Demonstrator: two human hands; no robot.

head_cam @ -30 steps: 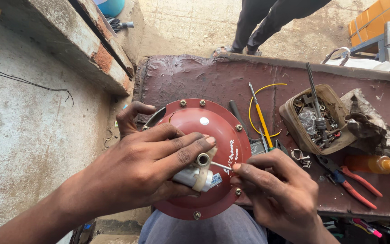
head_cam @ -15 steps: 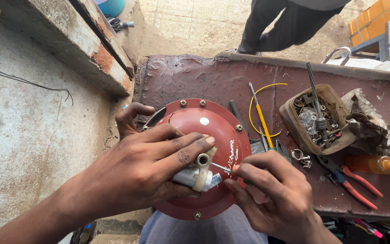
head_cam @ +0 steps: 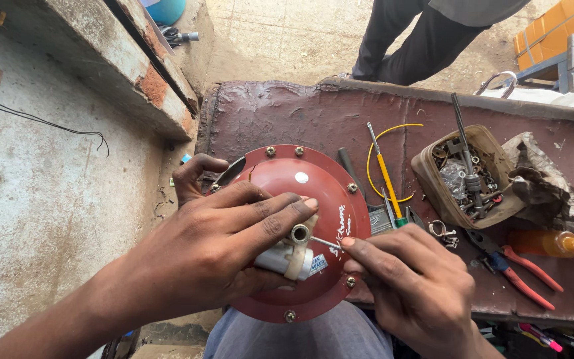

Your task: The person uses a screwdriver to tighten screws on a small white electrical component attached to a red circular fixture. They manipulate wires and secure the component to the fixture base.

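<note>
Outdoors, a worn maroon bench (head_cam: 287, 113) carries the work. Under the left hand (head_cam: 214, 256), whose fingers press down and grip around it, lies a round red motor housing (head_cam: 313, 193) with its rim bolts seated, so the shell looks assembled. Beneath that hand's fingertips sits a white capacitor (head_cam: 286, 258) beside the hollow shaft (head_cam: 299, 233). The right hand (head_cam: 413, 286) pinches a thin metal pin (head_cam: 327, 243) aimed at the shaft; fitting there seems unfinished. Beyond its knuckles lie a yellow screwdriver (head_cam: 386, 176) and red pliers (head_cam: 523, 269).
</note>
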